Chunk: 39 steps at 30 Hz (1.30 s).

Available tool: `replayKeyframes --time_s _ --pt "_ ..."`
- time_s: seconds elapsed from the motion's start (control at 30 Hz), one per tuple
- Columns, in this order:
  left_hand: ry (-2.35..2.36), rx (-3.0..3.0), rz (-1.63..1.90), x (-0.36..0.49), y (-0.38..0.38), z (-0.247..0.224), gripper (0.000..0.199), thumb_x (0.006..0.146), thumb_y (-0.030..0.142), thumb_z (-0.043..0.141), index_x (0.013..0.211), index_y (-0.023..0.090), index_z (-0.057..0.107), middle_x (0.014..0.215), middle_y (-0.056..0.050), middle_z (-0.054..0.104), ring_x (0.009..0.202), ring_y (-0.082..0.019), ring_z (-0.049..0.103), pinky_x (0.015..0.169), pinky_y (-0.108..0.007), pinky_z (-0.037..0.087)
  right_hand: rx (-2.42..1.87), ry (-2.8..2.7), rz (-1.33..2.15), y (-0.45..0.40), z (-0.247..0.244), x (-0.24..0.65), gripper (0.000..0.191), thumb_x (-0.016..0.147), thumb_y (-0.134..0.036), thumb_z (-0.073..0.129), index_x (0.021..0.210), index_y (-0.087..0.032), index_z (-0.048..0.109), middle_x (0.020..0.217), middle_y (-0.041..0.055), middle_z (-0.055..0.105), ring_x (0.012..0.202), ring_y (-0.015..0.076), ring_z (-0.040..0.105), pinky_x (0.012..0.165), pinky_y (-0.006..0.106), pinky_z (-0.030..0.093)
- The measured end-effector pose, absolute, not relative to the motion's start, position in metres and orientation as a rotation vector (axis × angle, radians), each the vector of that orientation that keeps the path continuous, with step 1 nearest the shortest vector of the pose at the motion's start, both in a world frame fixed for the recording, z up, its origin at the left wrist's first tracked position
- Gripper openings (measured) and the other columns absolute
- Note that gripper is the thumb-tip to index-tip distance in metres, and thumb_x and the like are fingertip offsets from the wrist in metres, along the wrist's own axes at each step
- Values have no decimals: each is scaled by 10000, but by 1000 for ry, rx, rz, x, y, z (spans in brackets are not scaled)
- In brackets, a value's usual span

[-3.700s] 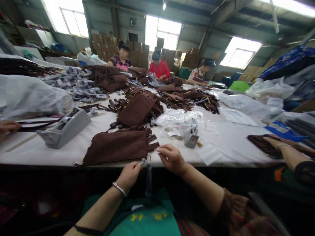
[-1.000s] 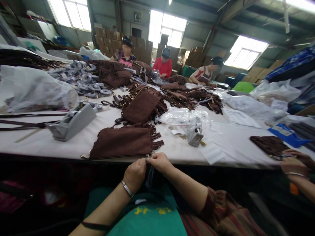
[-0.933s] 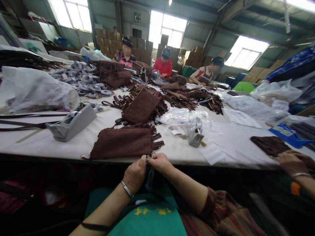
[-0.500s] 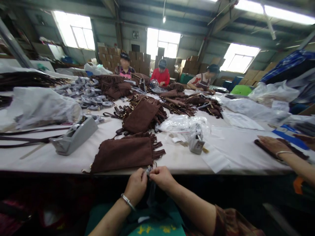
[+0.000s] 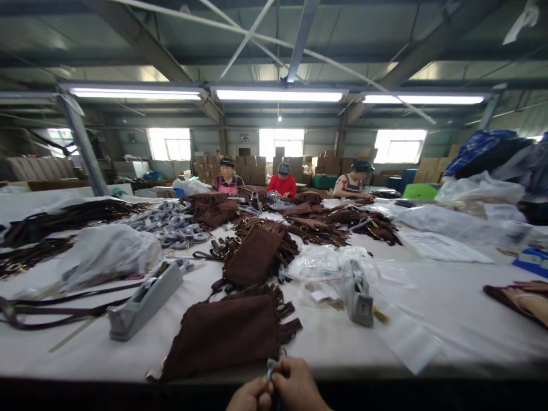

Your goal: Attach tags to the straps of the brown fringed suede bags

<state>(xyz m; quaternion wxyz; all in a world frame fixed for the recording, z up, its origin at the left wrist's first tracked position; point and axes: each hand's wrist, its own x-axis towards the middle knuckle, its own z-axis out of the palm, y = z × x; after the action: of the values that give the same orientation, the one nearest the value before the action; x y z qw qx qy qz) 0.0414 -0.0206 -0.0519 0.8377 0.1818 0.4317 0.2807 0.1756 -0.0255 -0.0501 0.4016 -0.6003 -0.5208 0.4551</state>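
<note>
A dark brown fringed bag (image 5: 226,337) lies flat near the table's front edge, its fringe spread to the right. Just off its lower right corner, my left hand (image 5: 252,395) and my right hand (image 5: 297,387) meet at the bottom of the view. Both have their fingertips pinched on a small greyish plastic-wrapped piece (image 5: 271,367), which may be a strap end. Its lower part is hidden between my fingers, so I cannot tell if it is joined to the bag. Behind lies another brown bag (image 5: 252,257) on a heap.
A grey tape dispenser (image 5: 145,302) stands left, another dispenser (image 5: 359,297) right beside crumpled clear plastic (image 5: 317,262). Grey-wrapped straps (image 5: 171,220) are heaped farther left. A co-worker's hand (image 5: 526,299) rests on a brown piece at right. Several people sit across the table.
The view has tilted up, so the table and my hands appear lower and the forearms are out of sight. Both hands keep pinching the small wrapped piece by the bag's corner.
</note>
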Motion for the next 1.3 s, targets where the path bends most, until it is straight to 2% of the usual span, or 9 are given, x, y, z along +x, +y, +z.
replayKeyframes --time_s 0.13,0.27,0.47,0.63,0.77,0.87,1.03,1.2,1.3 --pt "1013 240 675 52 -33 -29 281 900 258 437 637 164 471 445 108 264 326 -18 171 348 -120 122 -1574 -1433 1058 -28 -40 179 176 703 -136 528 658 -170 695 671 24 700 650 161 633 605 230 431" --pt "1156 512 725 57 -42 -19 234 843 329 524 677 164 515 463 104 329 349 -26 216 363 -140 147 -1672 -1690 902 -30 -30 191 145 751 -199 564 730 -168 704 723 33 706 691 156 617 610 227 396" --pt "1399 1642 828 47 -44 -23 288 844 369 515 681 174 649 648 -26 639 619 -151 576 589 -258 426 -1583 -1921 691 -34 -4 222 146 834 -208 561 855 -174 702 832 39 700 798 148 618 760 231 433" --pt "1448 2155 851 44 -49 -30 298 905 310 421 822 191 682 772 -81 700 742 -200 650 703 -305 475 -1286 -2376 485 -14 22 226 332 821 -139 565 1129 -226 651 1069 57 614 939 146 581 810 229 436" --pt "1495 2261 832 43 -51 -33 280 902 273 406 863 186 669 765 -100 697 715 -210 653 655 -301 475 -1136 -2738 338 1 31 210 245 802 -187 589 1008 -250 705 968 45 603 853 163 559 733 254 432" --pt "1497 2193 797 42 -49 -30 286 901 277 397 790 186 644 742 -93 685 687 -199 634 638 -296 447 -1120 -2885 150 1 31 198 108 778 -216 608 799 -185 709 858 66 595 789 183 528 695 287 413" --pt "1466 1583 790 47 -41 -21 275 821 302 493 575 187 528 555 -10 555 523 -130 505 514 -247 353 -1217 -2702 -2 -21 17 193 120 828 -215 559 774 -156 649 866 85 577 821 200 485 721 323 379" --pt "1099 548 593 47 -27 -8 222 813 273 439 607 192 415 470 102 268 355 -35 193 368 -153 157 -1201 -2484 -38 -38 -1 202 152 899 -246 511 922 -187 649 945 72 590 870 199 475 778 343 346" --pt "965 308 507 43 -19 3 207 827 237 395 627 188 409 469 116 195 338 -24 146 348 -119 152 -1125 -2407 -161 -39 -10 204 215 930 -264 478 1057 -178 628 1023 93 599 904 206 484 787 359 333"
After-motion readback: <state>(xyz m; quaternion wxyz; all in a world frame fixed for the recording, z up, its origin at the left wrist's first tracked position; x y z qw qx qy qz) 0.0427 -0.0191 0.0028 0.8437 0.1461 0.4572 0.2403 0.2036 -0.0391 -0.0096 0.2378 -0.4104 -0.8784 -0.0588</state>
